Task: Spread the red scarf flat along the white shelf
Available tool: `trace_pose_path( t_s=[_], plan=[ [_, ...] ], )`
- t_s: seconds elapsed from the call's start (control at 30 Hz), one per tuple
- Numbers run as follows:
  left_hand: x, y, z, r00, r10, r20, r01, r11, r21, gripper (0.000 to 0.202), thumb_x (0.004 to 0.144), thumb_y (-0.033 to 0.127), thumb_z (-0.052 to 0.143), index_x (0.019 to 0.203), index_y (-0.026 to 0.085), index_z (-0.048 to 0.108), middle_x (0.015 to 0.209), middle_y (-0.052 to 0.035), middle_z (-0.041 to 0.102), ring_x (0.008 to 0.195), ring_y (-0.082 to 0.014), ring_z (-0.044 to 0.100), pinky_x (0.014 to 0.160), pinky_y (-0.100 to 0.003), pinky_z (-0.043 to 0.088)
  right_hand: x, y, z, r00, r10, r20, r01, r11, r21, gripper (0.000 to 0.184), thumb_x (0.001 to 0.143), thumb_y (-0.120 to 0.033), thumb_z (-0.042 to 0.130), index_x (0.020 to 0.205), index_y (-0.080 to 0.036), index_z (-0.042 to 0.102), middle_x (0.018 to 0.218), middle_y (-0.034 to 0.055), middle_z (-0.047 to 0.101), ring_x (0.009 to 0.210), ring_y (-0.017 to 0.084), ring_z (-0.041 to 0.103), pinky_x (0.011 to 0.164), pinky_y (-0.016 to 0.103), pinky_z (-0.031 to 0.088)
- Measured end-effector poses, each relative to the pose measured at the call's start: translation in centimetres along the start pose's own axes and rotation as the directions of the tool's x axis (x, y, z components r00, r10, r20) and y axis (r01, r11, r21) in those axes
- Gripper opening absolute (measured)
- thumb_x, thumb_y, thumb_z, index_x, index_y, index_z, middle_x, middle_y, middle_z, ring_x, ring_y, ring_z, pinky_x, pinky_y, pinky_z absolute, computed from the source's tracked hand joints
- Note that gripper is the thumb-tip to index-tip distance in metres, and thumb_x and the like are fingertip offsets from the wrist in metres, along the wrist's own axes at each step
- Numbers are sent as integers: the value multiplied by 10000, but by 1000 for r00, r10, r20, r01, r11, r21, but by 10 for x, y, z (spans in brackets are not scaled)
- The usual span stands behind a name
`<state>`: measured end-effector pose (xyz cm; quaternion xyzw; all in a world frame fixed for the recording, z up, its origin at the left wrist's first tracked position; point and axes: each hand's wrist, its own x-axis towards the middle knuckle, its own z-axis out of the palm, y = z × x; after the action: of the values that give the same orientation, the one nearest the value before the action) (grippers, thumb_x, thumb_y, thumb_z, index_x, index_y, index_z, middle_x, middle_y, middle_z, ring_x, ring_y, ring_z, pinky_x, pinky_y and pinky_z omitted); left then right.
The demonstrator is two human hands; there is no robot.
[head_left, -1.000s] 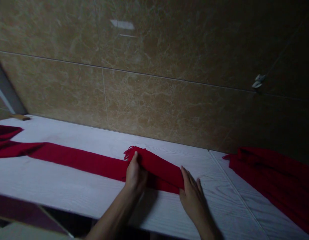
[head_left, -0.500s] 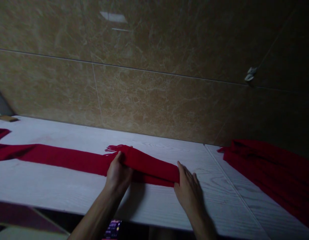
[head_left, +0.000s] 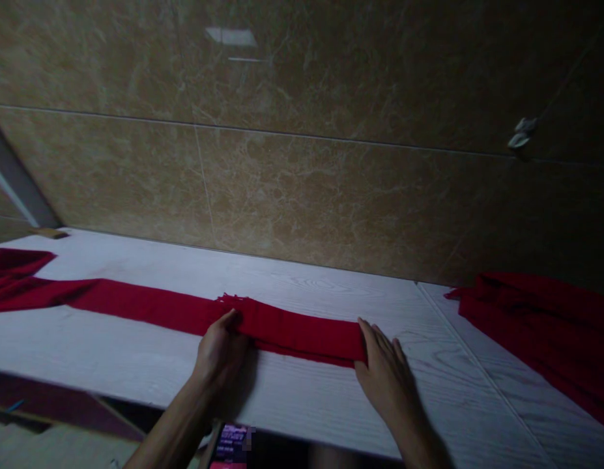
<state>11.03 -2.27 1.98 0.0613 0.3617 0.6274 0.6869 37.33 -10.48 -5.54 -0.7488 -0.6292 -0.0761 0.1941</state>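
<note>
While the left hand (head_left: pixel 218 355), half curled, sets its thumb on the red scarf (head_left: pixel 302 332) near the fringe (head_left: pixel 236 298), its other fingers too hidden to tell whether they grip, the right hand (head_left: pixel 387 365) cups the folded end with fingers loosely extended. The scarf lies along the white counter (head_left: pixel 135 352), its doubled part between the hands, the rest running left to a bunched stretch. Off to the right, more red cloth (head_left: pixel 536 339) lies heaped.
</note>
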Motion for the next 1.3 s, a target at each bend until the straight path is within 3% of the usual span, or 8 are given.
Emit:
trace_pose_path(
  t_s=[0.17,0.47,0.7,0.87,1.1,1.17,1.23,1.3],
  plan=[
    [-3,3,-6,999,42,10,-43,999,31,351,978,-9,376,1050,104,700,851,-78,764,833,-159,772,859,-267,636,1,1,1,1000,-7,-12,7,1000,2,686,828,-81,442,1511,-127,483,1506,151,569,1438,302,490,1216,601,315],
    [-6,5,-7,999,40,-28,-38,996,79,294,928,-13,451,838,118,697,766,-71,749,749,-165,766,770,-229,645,-1,7,5,999,-38,-39,42,994,103,654,867,-165,453,1520,-130,455,1516,146,561,1444,301,478,1226,610,297],
    [-1,7,-7,998,67,-8,-65,991,115,386,894,-68,431,1055,111,733,898,-87,785,832,-185,784,793,-245,654,-2,5,6,996,-37,-76,49,987,156,651,864,-154,443,1516,-156,450,1502,140,573,1429,269,491,1237,605,273],
    [-1,8,-4,998,58,17,-60,991,122,368,930,-30,398,1064,91,718,919,-108,778,908,-196,781,846,-258,648,-2,6,5,997,-40,-66,51,984,171,648,868,-169,448,1516,-147,445,1512,149,562,1435,282,483,1235,614,270],
    [11,15,-12,992,125,30,-128,976,178,331,935,-8,463,1106,124,713,885,-61,760,794,-149,739,816,-232,624,-2,6,3,998,-43,-46,52,977,209,652,874,-184,438,1524,-152,430,1523,149,551,1449,280,472,1239,625,250],
    [14,24,-15,957,290,-8,-282,934,219,377,922,6,546,1221,187,686,1063,-43,767,944,-147,732,891,-219,593,-2,7,1,999,-47,-22,51,967,248,656,886,-207,443,1540,-163,408,1532,146,543,1449,267,473,1251,627,213],
    [14,34,-16,836,549,12,-525,792,311,528,901,6,620,1361,265,621,1385,-13,674,1235,-139,640,1062,-212,498,-3,9,-1,998,-63,-4,61,951,302,665,905,-257,465,1561,-188,379,1558,135,518,1468,258,451,1263,632,162],
    [11,40,-15,715,680,164,-670,598,439,568,890,-4,646,1387,271,619,1556,7,546,1444,-133,470,1217,-234,327,-4,13,-4,996,-92,7,83,927,366,680,928,-349,501,1578,-210,362,1606,126,457,1509,266,388,1263,639,149]
  ],
)
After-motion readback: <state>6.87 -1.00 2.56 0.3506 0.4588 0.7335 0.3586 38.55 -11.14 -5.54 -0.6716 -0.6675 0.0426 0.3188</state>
